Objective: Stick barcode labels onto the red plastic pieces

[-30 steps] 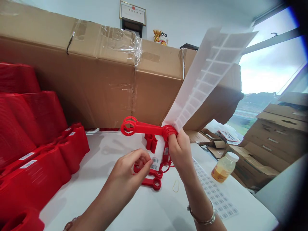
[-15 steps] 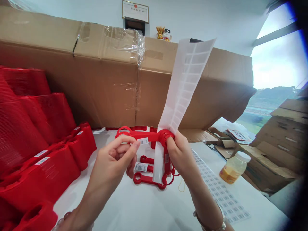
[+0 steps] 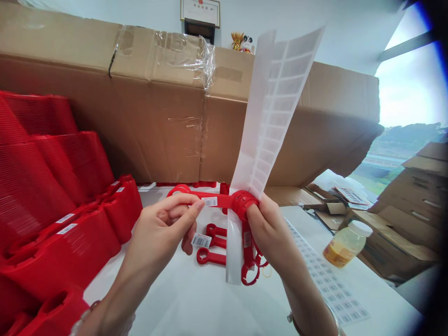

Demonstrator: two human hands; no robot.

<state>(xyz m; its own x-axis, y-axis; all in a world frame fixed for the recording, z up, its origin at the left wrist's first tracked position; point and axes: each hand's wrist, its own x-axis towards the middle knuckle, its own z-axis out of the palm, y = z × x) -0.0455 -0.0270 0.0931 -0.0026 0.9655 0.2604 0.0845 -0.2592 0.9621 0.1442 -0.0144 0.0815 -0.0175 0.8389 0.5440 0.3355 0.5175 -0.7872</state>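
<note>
A: Hazards?
B: Item: left hand (image 3: 157, 228), grip pinching one barcode label (image 3: 211, 201) by its end, at a red ring-ended wrench (image 3: 225, 201). Item: right hand (image 3: 273, 226), grip closed about the wrench's far end and a translucent backing sheet (image 3: 276, 93). Probable faults: label adhering askew, should the tall sheet sway the wrench; second label (image 3: 201, 240), at the left fingers, catching or creasing.
A: Surface and room?
B: Surface (image 3: 175, 298), white. From the hands: bottle (image 3: 345, 245), 3 o'clock; printed label sheet (image 3: 325, 280), 4; red moulded pieces (image 3: 70, 247), 9; taped carton (image 3: 157, 126), 12; window (image 3: 409, 93), 2.
</note>
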